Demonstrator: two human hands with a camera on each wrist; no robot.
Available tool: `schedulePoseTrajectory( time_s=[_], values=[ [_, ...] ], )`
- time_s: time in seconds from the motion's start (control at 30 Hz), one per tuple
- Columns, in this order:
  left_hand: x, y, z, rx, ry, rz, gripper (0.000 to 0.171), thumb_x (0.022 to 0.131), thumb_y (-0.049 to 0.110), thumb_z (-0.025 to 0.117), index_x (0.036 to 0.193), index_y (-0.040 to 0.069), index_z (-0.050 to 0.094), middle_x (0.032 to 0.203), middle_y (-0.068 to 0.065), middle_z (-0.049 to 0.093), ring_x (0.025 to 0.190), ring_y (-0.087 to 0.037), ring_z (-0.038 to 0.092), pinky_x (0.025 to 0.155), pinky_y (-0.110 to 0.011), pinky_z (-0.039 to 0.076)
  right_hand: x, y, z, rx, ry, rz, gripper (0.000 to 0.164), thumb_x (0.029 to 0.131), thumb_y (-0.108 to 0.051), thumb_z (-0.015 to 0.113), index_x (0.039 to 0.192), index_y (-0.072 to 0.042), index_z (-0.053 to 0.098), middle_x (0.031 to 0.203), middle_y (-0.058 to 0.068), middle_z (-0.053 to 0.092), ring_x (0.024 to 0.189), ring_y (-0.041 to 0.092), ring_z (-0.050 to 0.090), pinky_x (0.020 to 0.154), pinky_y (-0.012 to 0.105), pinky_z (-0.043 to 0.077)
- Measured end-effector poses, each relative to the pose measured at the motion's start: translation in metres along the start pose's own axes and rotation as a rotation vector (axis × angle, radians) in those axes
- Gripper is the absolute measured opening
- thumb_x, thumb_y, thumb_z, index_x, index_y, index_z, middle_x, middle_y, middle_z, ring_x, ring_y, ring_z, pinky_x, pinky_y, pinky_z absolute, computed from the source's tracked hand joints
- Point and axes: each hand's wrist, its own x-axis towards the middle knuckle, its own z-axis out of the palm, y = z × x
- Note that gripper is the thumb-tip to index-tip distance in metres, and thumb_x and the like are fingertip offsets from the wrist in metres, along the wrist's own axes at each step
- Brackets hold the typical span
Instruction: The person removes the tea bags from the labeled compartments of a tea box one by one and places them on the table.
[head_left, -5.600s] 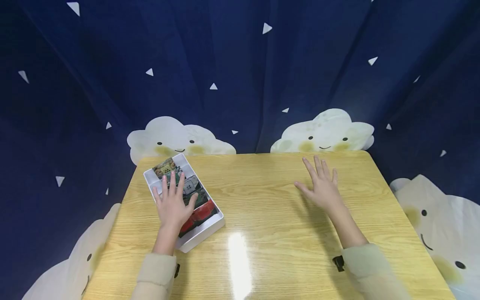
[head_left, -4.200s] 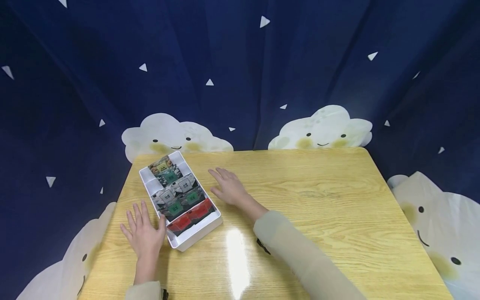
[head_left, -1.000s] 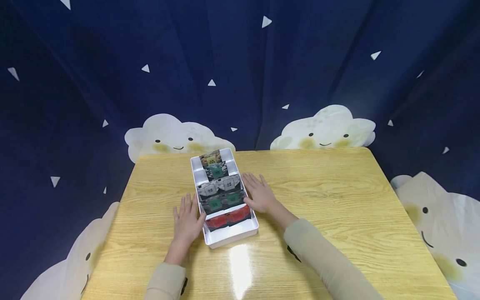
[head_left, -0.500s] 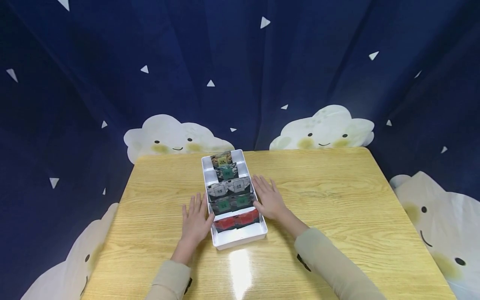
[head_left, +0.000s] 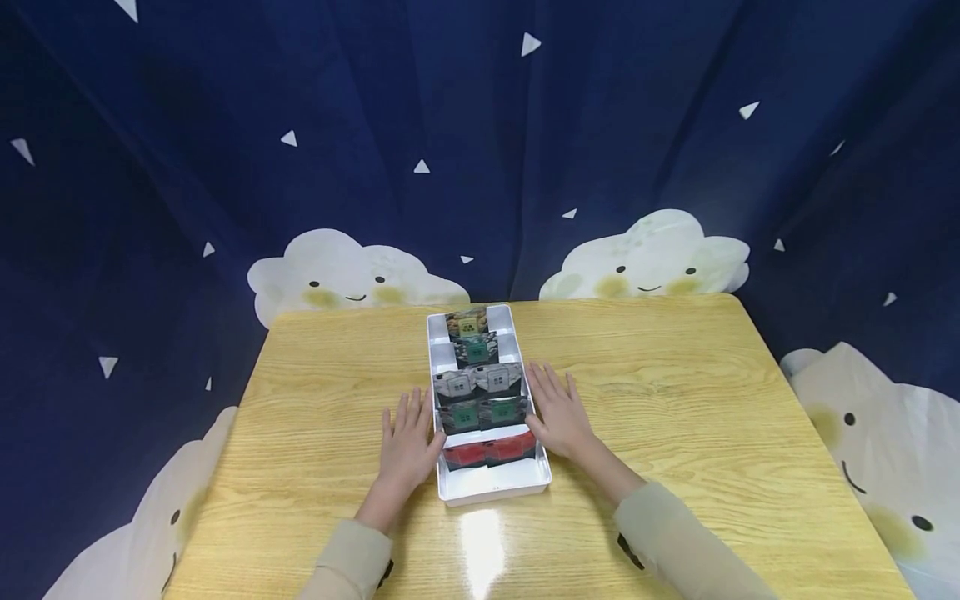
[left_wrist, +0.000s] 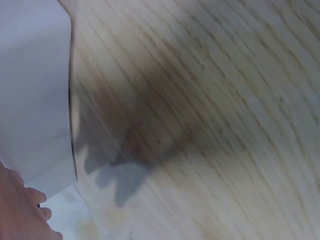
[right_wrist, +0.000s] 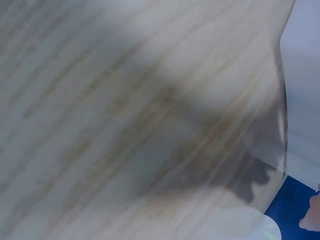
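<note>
A white compartment tray stands at the middle of the table, almost square to its front edge. In it stand rows of flat packets: a yellow-labelled packet at the back, then a green-labelled packet, grey packets, dark green packets and red packets. My left hand lies along the tray's left side, thumb at the rim, fingers straight. Along the right side, my right hand mirrors it. Both wrist views show the tray's outer wall close by the fingertips.
The wooden table extends to both sides of the tray. Behind it hangs a dark blue curtain with white triangles and cloud figures. A bright light reflection lies on the tabletop in front of the tray.
The tray has slid from the left to the middle and turned straighter between my hands. Earlier my left hand was over it and my right hand far right; now both rest at its sides.
</note>
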Motion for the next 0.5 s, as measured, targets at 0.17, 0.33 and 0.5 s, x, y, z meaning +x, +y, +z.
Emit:
schedulePoseTrajectory(
  time_s=[0.17,0.33,0.5],
  values=[
    [-0.001,0.005,0.001,0.002,-0.001,0.019,0.067,0.088,0.035,0.042,0.147,0.013,0.019,0.151,-0.011,0.018,0.138,-0.032,0.012,0.108,-0.054,0.004,-0.009,0.002,-0.001,-0.003,0.01,0.009,0.073,0.083,-0.033,0.041,0.145,-0.002,0.02,0.149,0.013,0.023,0.135,0.035,0.021,0.106,0.058,0.012],
    [-0.003,0.01,0.002,0.002,-0.013,0.026,0.067,0.088,0.034,0.043,0.147,0.014,0.018,0.152,-0.01,0.017,0.139,-0.031,0.011,0.108,-0.054,0.005,-0.018,0.003,-0.002,0.004,0.004,0.031,0.072,0.083,-0.033,0.042,0.145,-0.002,0.019,0.15,0.013,0.021,0.136,0.034,0.018,0.107,0.057,0.01],
    [-0.005,0.012,0.005,0.0,-0.02,0.032,0.068,0.088,0.034,0.044,0.148,0.016,0.017,0.152,-0.01,0.016,0.139,-0.03,0.01,0.108,-0.053,0.004,-0.026,0.002,-0.003,0.013,0.016,0.054,0.072,0.083,-0.032,0.042,0.145,-0.003,0.019,0.149,0.013,0.024,0.136,0.034,0.018,0.106,0.057,0.011]
  ],
)
